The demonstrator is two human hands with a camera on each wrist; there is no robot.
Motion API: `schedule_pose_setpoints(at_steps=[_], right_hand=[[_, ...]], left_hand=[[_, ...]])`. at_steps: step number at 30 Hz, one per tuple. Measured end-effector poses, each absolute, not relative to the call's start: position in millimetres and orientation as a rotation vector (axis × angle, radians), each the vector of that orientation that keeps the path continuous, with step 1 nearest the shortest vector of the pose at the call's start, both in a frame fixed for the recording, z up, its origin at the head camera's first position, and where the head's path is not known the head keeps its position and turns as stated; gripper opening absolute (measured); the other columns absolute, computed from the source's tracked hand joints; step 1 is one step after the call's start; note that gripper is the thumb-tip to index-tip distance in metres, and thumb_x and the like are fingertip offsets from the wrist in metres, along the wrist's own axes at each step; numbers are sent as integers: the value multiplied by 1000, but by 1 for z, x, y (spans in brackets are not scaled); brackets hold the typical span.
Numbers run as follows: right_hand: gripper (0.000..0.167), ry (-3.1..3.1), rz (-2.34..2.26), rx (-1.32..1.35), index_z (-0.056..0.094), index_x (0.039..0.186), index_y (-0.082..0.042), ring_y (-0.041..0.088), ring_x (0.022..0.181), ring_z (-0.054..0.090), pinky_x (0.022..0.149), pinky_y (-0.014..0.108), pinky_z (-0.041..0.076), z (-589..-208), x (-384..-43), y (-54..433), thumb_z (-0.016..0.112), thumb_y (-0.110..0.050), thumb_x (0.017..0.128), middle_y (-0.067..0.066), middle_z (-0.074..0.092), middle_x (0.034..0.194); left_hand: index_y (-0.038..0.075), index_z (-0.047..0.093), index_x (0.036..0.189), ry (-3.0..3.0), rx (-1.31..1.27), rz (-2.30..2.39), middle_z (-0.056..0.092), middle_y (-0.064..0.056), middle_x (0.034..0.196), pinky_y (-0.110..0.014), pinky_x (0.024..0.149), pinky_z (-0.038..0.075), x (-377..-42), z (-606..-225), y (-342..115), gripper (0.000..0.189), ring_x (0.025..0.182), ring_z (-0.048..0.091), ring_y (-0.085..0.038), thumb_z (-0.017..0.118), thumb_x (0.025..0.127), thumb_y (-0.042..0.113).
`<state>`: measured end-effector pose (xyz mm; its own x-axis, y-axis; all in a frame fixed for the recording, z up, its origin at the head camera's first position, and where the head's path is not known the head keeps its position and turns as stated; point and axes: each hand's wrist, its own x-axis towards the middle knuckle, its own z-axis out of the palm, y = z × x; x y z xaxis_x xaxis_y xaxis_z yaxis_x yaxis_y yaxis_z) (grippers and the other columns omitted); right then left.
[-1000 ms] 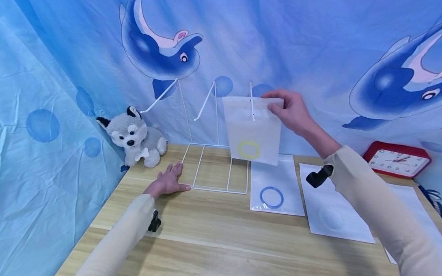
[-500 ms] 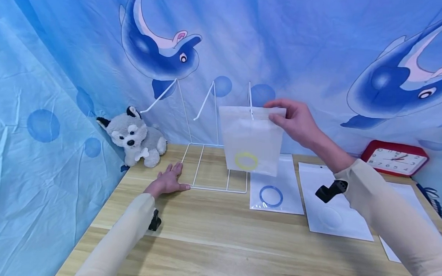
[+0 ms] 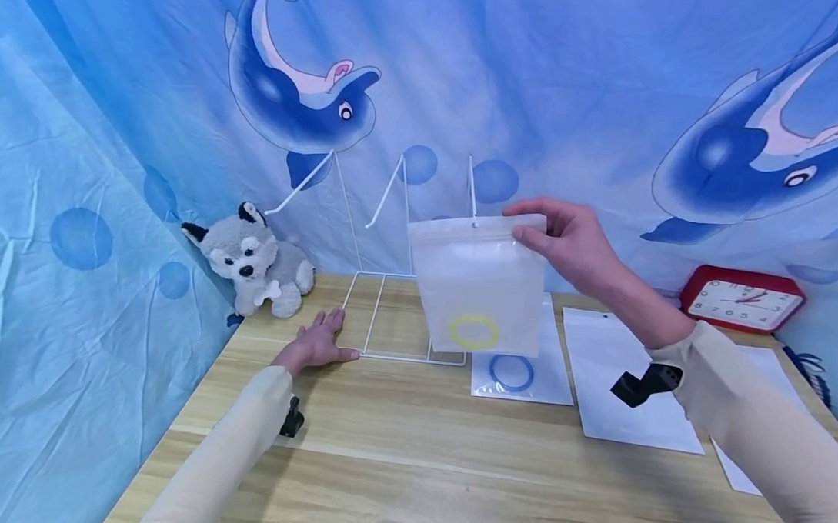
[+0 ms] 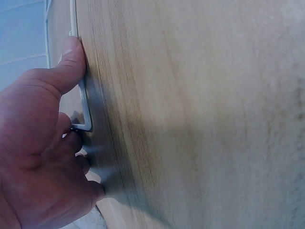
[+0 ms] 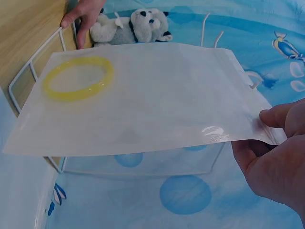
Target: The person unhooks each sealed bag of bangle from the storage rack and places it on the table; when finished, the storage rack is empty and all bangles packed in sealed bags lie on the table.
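My right hand (image 3: 565,240) pinches the top right corner of a white zip bag (image 3: 477,286) between thumb and fingers. Through the bag shows a yellow ring (image 3: 473,332), low down. The bag's top hole lies right at the tip of the rightmost hook (image 3: 473,190) of a white wire rack (image 3: 412,359). In the right wrist view a hook end pokes past the bag (image 5: 157,109) near its top edge. My left hand (image 3: 317,341) rests on the rack's front left corner, fingers spread. Up close, its thumb (image 4: 71,62) presses the front bar.
Another bag, holding a blue ring (image 3: 512,373), lies beside the rack. Farther right are a flat white bag (image 3: 629,388) and part of one more (image 3: 737,476). A plush husky (image 3: 256,260) sits at the left; a red clock (image 3: 743,300) stands at the right.
My right hand has drawn the bag downward and toward me along the hook, bringing its hole from farther back to the tip. My left hand has stayed in place.
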<state>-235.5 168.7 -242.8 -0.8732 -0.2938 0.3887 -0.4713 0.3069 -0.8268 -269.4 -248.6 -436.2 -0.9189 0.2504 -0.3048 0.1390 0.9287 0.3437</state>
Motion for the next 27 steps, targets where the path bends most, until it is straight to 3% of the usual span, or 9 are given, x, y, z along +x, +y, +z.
schedule_pose_setpoints(at_steps=[9,12,17,23,27], right_hand=[[25,-2334,1675,761,69,122,-1,24,62,62,62,25,55,-239,-212,162,65,-8,98,11,72,90],[23,-2335,1704,748,70,120,-1,21,51,47,50,25,44,-244,-202,157,66,-7,97,9,61,69],[22,-2401,1747,691,73,117,-5,19,49,35,44,29,30,-261,-185,144,69,-11,96,6,45,58],[20,-2353,1858,748,73,114,-1,18,48,30,44,29,30,-289,-164,132,69,-5,94,1,42,57],[18,-2308,1906,808,73,111,0,17,48,31,44,30,32,-304,-149,126,69,-3,94,2,62,78]], left_hand=[[-9,12,156,2738,284,463,8,-28,162,-70,112,6,-269,-438,-250,100,147,2,-49,68,93,45],[-9,12,156,2743,288,471,8,-28,162,-70,112,6,-268,-437,-249,100,147,2,-49,68,93,45],[-9,11,156,2741,288,478,8,-28,162,-70,112,5,-267,-438,-251,100,147,2,-50,68,94,44],[-10,11,155,2742,305,471,8,-28,162,-71,111,6,-267,-438,-250,101,147,2,-50,68,93,46],[-9,12,155,2748,305,471,9,-28,162,-72,111,6,-268,-437,-250,99,147,3,-50,69,93,42]])
